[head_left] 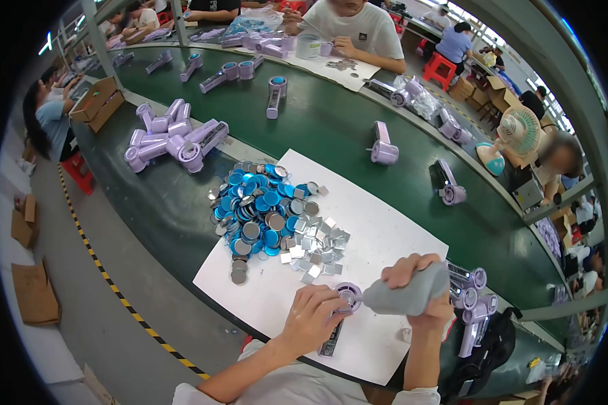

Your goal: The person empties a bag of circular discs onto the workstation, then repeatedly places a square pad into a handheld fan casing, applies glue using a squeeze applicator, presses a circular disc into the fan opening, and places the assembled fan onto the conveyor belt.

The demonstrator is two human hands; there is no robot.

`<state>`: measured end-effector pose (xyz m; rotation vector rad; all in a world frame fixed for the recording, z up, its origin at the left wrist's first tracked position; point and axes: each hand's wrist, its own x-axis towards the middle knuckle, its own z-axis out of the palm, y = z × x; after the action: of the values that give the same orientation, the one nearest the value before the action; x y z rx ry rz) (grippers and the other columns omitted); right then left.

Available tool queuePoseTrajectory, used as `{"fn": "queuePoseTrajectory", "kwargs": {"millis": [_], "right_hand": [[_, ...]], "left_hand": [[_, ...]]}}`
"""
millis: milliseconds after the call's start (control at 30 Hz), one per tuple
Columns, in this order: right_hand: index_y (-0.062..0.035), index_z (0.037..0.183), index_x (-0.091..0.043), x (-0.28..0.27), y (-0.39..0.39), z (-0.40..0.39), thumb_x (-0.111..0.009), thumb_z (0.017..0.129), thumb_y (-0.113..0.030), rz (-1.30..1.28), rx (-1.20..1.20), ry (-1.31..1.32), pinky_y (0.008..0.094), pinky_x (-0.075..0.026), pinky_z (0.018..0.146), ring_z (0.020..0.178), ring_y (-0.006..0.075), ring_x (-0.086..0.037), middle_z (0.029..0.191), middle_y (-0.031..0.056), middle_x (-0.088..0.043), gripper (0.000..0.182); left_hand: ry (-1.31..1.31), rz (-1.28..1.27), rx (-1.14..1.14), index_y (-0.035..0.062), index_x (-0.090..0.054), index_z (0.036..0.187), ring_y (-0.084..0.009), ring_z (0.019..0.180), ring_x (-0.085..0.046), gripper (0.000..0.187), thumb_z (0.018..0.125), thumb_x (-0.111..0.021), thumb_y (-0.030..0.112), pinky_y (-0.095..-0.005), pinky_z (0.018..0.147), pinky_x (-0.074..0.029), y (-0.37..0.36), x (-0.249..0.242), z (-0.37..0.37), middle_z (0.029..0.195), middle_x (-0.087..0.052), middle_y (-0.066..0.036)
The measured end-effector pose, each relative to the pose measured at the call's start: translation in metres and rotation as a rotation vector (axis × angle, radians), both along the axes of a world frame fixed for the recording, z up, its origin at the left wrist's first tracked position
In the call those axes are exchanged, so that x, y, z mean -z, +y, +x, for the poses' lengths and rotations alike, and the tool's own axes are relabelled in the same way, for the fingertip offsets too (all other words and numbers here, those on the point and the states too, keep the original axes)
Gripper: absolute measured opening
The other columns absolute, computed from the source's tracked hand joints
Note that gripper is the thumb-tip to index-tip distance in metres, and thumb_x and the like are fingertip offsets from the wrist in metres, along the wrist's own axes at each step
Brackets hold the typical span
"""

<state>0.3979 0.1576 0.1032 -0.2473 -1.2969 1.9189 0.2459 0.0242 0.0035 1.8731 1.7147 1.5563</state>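
Observation:
My left hand is closed on a lilac handheld fan housing, fingers at the side of its round head. Its dark, open handle points down toward me over a white sheet. In my right hand is a grey squeeze bottle, tilted on its side, its nozzle right at the round head. Beyond my left hand lie small silver square pieces. Next to them is a heap of round discs, some silver, some with blue faces.
Lilac housings are piled at the left, and several more lie by my right arm near a black bag. Single housings rest along the green conveyor belt. Across it sits a person in a white shirt.

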Motion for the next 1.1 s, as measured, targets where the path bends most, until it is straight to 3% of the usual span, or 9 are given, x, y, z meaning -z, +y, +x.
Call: {"fn": "queuePoseTrajectory", "kwargs": {"millis": [67, 167, 200, 500, 600, 700, 1100], "right_hand": [[-0.0102, 0.117, -0.049, -0.007, 0.000, 0.002, -0.074, 0.074, -0.026, -0.088, 0.062, 0.030, 0.0468, -0.041, 0.093, 0.089, 0.0240, -0.052, 0.094, 0.0067, -0.052, 0.052], [-0.0109, 0.117, -0.048, -0.008, 0.002, 0.004, -0.074, 0.075, -0.027, -0.148, 0.105, 0.101, 0.0463, -0.041, 0.093, 0.090, 0.0230, -0.052, 0.095, 0.0061, -0.051, 0.052], [-0.0088, 0.120, -0.052, -0.003, 0.005, 0.007, -0.076, 0.077, -0.032, -0.133, 0.121, 0.116, 0.0497, -0.041, 0.094, 0.095, 0.0278, -0.057, 0.100, 0.0127, -0.059, 0.054], [-0.0093, 0.122, -0.052, -0.004, 0.005, 0.007, -0.074, 0.080, -0.033, -0.165, 0.100, 0.099, 0.0497, -0.040, 0.096, 0.097, 0.0290, -0.058, 0.100, 0.0132, -0.059, 0.053], [-0.0093, 0.122, -0.052, -0.005, 0.006, 0.008, -0.074, 0.080, -0.034, -0.169, 0.108, 0.096, 0.0495, -0.040, 0.096, 0.096, 0.0290, -0.057, 0.100, 0.0132, -0.059, 0.053], [-0.0091, 0.122, -0.051, -0.006, 0.007, 0.010, -0.074, 0.080, -0.034, -0.154, 0.101, 0.104, 0.0495, -0.040, 0.096, 0.096, 0.0290, -0.057, 0.099, 0.0133, -0.059, 0.053], [-0.0083, 0.121, -0.051, -0.007, 0.009, 0.013, -0.073, 0.080, -0.033, -0.134, 0.112, 0.126, 0.0487, -0.039, 0.094, 0.095, 0.0284, -0.057, 0.098, 0.0138, -0.058, 0.053]], "left_hand": [[0.027, 0.001, 0.005, 0.0055, -0.065, 0.102, -0.0281, 0.101, -0.056, 0.033, 0.073, -0.079, 0.012, -0.0412, 0.087, -0.044, 0.003, 0.001, -0.005, 0.106, -0.060, -0.007], [-0.011, -0.031, 0.012, 0.0075, -0.070, 0.088, -0.0261, 0.094, -0.056, 0.020, 0.071, -0.081, 0.010, -0.0385, 0.082, -0.046, 0.013, -0.004, -0.010, 0.102, -0.060, -0.006], [-0.036, -0.048, 0.014, 0.0082, -0.071, 0.084, -0.0258, 0.092, -0.055, 0.017, 0.070, -0.082, 0.009, -0.0377, 0.080, -0.046, 0.017, -0.006, -0.012, 0.101, -0.059, -0.006], [-0.235, -0.376, 0.079, 0.0082, -0.074, 0.091, -0.0235, 0.096, -0.056, 0.016, 0.077, -0.080, 0.012, -0.0326, 0.079, -0.049, 0.029, -0.023, -0.019, 0.108, -0.054, -0.007], [-0.220, -0.361, 0.147, 0.0091, -0.074, 0.095, -0.0244, 0.098, -0.057, 0.019, 0.078, -0.079, 0.012, -0.0344, 0.082, -0.050, 0.031, -0.022, -0.021, 0.109, -0.055, -0.008], [-0.121, -0.338, 0.112, 0.0100, -0.073, 0.097, -0.0251, 0.099, -0.057, 0.020, 0.078, -0.079, 0.012, -0.0358, 0.085, -0.050, 0.027, -0.030, -0.016, 0.113, -0.055, -0.009], [-0.137, -0.200, -0.038, 0.0107, -0.074, 0.094, -0.0267, 0.097, -0.058, 0.022, 0.073, -0.080, 0.007, -0.0375, 0.083, -0.050, 0.016, -0.024, 0.000, 0.108, -0.061, -0.010]]}}
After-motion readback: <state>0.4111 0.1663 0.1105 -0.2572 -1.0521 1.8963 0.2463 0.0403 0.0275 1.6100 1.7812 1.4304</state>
